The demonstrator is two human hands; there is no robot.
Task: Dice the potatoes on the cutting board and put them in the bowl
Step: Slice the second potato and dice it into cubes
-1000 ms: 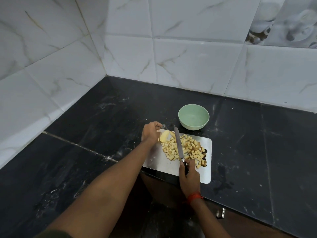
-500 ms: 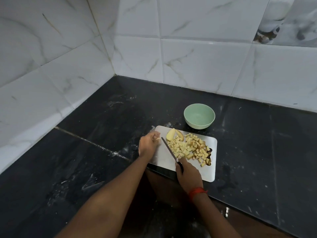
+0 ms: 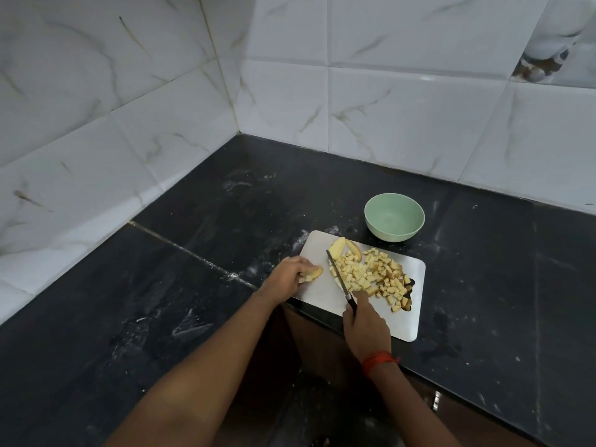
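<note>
A potato wedge (image 3: 312, 273) is gripped by the left hand (image 3: 288, 277) at the cutting board's (image 3: 319, 293) left edge. The knife (image 3: 340, 279) is clasped by the right hand (image 3: 366, 327); its blade's long axis runs diagonally, tip pointing up-left, beside the diced potatoes (image 3: 371, 275) mid-board. The green bowl (image 3: 394, 217) sits just beyond the board.

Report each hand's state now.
Left hand: closed on a potato piece.
Right hand: closed on the knife handle.

On the black counter (image 3: 200, 317), the left hand (image 3: 285, 278) pinches a potato piece (image 3: 313, 273) at the cutting board (image 3: 317, 293) edge. The right hand (image 3: 366, 327) grips a knife (image 3: 338, 275) beside diced potato (image 3: 371, 275); the green bowl (image 3: 394, 217) looks empty.
</note>
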